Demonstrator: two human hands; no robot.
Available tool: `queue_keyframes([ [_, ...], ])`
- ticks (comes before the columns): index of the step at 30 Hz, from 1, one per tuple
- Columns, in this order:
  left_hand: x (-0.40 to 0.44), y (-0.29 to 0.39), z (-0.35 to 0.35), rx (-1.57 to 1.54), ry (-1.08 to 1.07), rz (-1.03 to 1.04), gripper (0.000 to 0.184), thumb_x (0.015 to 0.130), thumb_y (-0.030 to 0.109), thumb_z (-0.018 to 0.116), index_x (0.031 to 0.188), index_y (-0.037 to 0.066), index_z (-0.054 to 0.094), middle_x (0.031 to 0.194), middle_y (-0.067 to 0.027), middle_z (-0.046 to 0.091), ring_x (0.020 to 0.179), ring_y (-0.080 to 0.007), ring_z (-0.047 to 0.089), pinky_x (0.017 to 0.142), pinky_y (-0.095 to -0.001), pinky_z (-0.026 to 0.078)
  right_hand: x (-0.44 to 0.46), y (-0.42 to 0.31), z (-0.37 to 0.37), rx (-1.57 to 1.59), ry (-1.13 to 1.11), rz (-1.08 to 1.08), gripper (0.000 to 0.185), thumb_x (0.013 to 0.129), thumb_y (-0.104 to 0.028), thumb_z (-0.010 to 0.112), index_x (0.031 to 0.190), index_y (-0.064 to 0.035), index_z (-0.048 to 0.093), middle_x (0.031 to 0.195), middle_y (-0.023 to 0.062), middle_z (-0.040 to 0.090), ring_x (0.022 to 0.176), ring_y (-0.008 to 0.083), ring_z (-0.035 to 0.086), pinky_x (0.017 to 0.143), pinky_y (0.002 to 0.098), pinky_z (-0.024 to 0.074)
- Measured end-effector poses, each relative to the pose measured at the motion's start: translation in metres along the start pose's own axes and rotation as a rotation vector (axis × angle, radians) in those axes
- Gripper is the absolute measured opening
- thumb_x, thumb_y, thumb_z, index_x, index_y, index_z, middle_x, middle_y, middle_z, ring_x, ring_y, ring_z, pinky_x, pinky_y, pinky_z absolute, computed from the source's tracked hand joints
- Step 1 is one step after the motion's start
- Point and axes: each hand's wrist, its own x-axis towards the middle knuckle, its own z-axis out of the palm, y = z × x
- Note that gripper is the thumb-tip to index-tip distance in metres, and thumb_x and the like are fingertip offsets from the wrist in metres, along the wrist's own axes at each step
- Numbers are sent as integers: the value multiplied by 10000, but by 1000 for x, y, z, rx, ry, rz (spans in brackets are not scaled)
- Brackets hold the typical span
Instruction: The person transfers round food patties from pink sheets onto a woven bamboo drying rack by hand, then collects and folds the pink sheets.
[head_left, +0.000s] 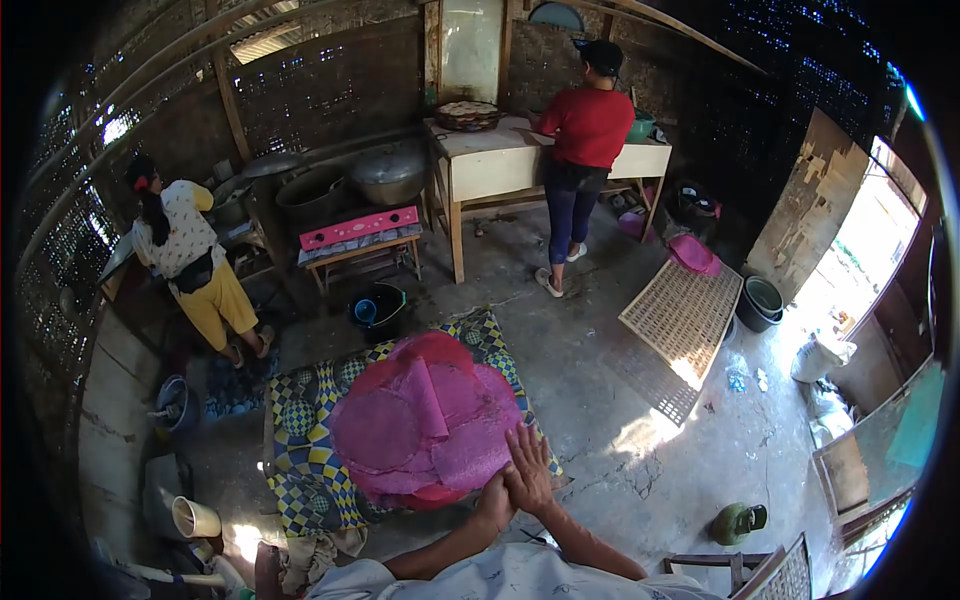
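A broad pile of thin, round pink sheets (385, 435) is spread before me, overlapping one another, with a rolled pink sheet (427, 400) on top. My right hand (529, 468) lies at the near right edge of the pile, its fingers stretched out and spread. Close against its palm, my left hand (496, 502) is closed with its fingers curled. Whatever it may be gripping is hidden. Beneath the pile, a patterned yellow, blue and black mat (300, 465) covers part of the floor.
A person in red (590, 120) stands at a wooden table (500, 175); another person (190, 245) works at the left. Beyond the mat are a black bucket (385, 325) and large pots (390, 175). Rightward are a woven rack (685, 310) and a green gas cylinder (735, 523).
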Motion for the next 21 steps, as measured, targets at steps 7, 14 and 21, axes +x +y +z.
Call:
queue_keyframes([
  [7,-15,11,-16,78,-41,-353,632,982,481,346,1332,-33,460,1347,-181,515,1279,-263,469,1091,-401,340,-58,53,19,17,152,486,558,967,-372,416,1448,-93,376,1520,206,287,1434,398,174,1150,529,105],
  [14,-27,19,5,265,-129,-278,351,971,268,532,1237,44,579,1163,-101,653,1067,-190,629,939,-313,480,-267,153,72,233,323,1082,572,804,-134,647,1338,-8,484,1312,226,539,1220,325,524,1018,399,409],
  [21,-40,12,1,456,-116,-263,293,960,175,546,1204,13,551,1139,-132,657,1011,-217,655,887,-331,522,-459,158,98,-245,57,1408,190,673,-179,604,740,-69,744,832,207,692,800,336,676,786,425,530],
])
